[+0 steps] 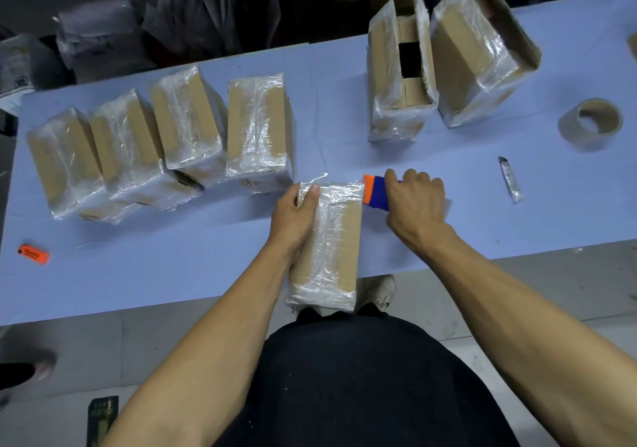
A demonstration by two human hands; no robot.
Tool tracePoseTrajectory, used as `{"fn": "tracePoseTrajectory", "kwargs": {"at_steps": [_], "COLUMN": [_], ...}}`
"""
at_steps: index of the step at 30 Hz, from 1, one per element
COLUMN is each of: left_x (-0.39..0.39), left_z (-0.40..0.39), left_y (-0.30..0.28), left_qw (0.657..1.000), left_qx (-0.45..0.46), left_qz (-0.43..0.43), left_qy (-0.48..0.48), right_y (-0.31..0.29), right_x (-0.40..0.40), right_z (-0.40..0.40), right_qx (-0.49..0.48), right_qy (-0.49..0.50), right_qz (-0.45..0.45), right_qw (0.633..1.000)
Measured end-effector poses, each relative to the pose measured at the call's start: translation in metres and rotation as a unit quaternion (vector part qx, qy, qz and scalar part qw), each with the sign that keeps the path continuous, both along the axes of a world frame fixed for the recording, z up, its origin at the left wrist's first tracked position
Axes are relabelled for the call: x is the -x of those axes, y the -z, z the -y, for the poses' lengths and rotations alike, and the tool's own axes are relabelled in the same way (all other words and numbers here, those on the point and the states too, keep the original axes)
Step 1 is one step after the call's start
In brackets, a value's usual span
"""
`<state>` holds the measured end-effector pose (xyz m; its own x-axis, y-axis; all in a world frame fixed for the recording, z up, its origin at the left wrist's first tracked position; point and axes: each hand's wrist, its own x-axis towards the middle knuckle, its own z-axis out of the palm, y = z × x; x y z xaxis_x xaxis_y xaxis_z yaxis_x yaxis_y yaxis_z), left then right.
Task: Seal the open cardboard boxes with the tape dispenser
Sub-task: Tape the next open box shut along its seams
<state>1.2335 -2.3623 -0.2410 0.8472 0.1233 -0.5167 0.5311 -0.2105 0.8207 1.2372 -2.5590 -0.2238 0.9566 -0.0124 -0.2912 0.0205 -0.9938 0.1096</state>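
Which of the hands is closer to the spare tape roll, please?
Right. The right hand grips the dispenser, below-left of the roll; the left hand holds the box, farther left.

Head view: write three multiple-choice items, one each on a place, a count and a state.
1. Where does the loose tape roll lie?
A. table's right end
B. on a box
C. on the floor

2. How many sealed boxes form the left row?
A. two
B. four
C. six

3. What is the right hand doing?
A. hanging idle
B. gripping the blue-and-orange tape dispenser
C. lifting a knife

Key: 1 A, it lies on the blue table beyond both open boxes; 2 B, four wrapped boxes lie side by side; 3 B, fingers curl over it beside the held box.
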Motion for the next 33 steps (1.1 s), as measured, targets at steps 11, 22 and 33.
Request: {"fn": "tracePoseTrajectory", "kwargs": {"at_steps": [11,22,33], "left_x": [0.018,0.019,0.009], "left_z": [0.002,0.013,0.035], "left_y": [-0.006,-0.026,-0.051], "left_qw": [0.995,0.988,0.957], "left_qx": [0.060,0.011,-0.023], "left_qz": [-0.022,0.090,0.209], "left_qy": [-0.080,-0.127,-0.202], "right_y": [0.060,-0.011,-0.050], "right_x": [0.016,0.016,0.010], "right_z": [-0.002,-0.059,-0.066], "right_qx": [-0.194,-0.557,-0.560], "right_qy": [0.059,0.282,0.334], "right_qz": [0.012,0.135,0.261], "right_qw": [0.979,0.770,0.712]}}
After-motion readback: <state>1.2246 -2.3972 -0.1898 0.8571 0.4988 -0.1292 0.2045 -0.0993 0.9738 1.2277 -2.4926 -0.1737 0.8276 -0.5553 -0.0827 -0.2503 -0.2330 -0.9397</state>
